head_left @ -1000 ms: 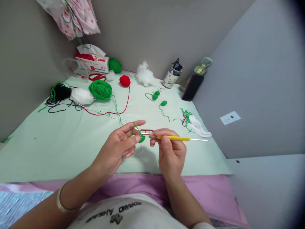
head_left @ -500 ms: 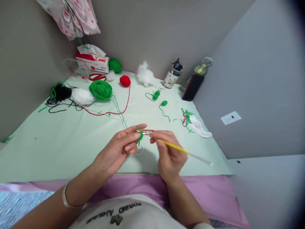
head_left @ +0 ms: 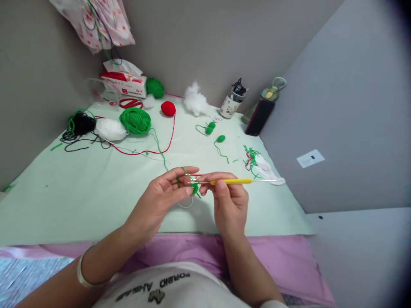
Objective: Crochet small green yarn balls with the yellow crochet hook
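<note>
Between thumb and fingers my left hand (head_left: 163, 194) pinches a small green crochet piece (head_left: 194, 188). Green yarn (head_left: 163, 156) runs over its raised forefinger from the green yarn ball (head_left: 135, 121) on the table. My right hand (head_left: 229, 201) grips a crochet hook (head_left: 233, 181) by its yellow handle, the metal tip pointing left at the green piece. The hook lies nearly level, its bare rear end reaching to the right. Behind the fingers on the table shows part of a reddish tool, mostly hidden. A thin white loop (head_left: 185, 206) lies below the left fingers.
White yarn (head_left: 111, 129), black yarn (head_left: 82, 124) and a red ball (head_left: 168, 108) lie left, before a tissue box (head_left: 125, 84) and red scissors (head_left: 131, 103). Stuffing (head_left: 195, 100), a pen cup (head_left: 231, 105) and a phone (head_left: 260, 117) stand behind. Small green crocheted balls (head_left: 221, 138) and yarn scraps (head_left: 252, 156) lie right.
The hook has swung from a slope to nearly level as my right hand turned. The green piece has shifted slightly right and down, and the yarn over my left forefinger shows more.
</note>
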A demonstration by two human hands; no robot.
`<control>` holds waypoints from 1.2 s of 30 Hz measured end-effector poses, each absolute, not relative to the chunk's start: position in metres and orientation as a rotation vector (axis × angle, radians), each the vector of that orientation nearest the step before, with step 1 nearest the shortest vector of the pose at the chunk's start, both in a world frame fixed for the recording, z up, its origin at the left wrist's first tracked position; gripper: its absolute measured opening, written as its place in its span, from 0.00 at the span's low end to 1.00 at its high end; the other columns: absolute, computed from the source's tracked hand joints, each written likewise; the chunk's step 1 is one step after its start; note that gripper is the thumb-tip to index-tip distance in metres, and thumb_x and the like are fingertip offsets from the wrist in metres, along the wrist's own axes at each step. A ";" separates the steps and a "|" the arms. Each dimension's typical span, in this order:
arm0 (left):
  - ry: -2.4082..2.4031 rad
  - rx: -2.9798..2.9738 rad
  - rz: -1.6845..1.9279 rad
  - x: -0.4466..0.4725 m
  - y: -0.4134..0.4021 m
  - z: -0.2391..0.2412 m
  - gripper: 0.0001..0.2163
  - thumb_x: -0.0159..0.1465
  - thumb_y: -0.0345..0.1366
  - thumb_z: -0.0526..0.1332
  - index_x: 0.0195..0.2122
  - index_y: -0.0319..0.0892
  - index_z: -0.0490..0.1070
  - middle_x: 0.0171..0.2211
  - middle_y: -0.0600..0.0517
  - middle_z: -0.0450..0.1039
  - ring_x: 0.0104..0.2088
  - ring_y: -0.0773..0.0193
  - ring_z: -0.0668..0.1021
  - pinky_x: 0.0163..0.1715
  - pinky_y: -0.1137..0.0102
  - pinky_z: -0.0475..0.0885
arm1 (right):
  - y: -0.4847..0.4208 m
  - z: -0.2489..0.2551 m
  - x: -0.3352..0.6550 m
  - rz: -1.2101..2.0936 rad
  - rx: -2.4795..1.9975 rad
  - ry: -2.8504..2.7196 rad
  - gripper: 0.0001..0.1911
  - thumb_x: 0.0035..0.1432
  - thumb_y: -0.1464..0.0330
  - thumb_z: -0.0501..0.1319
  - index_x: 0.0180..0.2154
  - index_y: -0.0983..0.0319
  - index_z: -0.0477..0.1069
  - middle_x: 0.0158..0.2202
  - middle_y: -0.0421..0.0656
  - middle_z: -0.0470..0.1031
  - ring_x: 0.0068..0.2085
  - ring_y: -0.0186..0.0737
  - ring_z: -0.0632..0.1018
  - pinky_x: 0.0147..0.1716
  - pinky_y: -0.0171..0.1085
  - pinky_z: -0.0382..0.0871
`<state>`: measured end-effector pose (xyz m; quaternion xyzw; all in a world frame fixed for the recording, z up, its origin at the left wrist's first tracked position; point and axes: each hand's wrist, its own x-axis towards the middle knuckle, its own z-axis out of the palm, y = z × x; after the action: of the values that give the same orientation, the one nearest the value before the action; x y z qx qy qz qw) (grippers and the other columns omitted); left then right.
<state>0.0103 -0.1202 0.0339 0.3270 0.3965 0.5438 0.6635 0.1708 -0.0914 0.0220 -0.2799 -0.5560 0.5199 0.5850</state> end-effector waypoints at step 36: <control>0.763 0.552 1.222 0.017 -0.118 0.033 0.15 0.62 0.35 0.72 0.51 0.48 0.81 0.40 0.52 0.80 0.44 0.63 0.78 0.47 0.71 0.71 | -0.101 0.019 0.170 0.370 -0.715 -1.851 0.20 0.66 0.77 0.61 0.53 0.51 0.78 0.47 0.46 0.81 0.48 0.44 0.82 0.45 0.45 0.81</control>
<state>0.0171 -0.1181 0.0333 0.2496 0.3447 0.5521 0.7170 0.1698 -0.1005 0.0189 -0.2998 -0.7761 0.1552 0.5326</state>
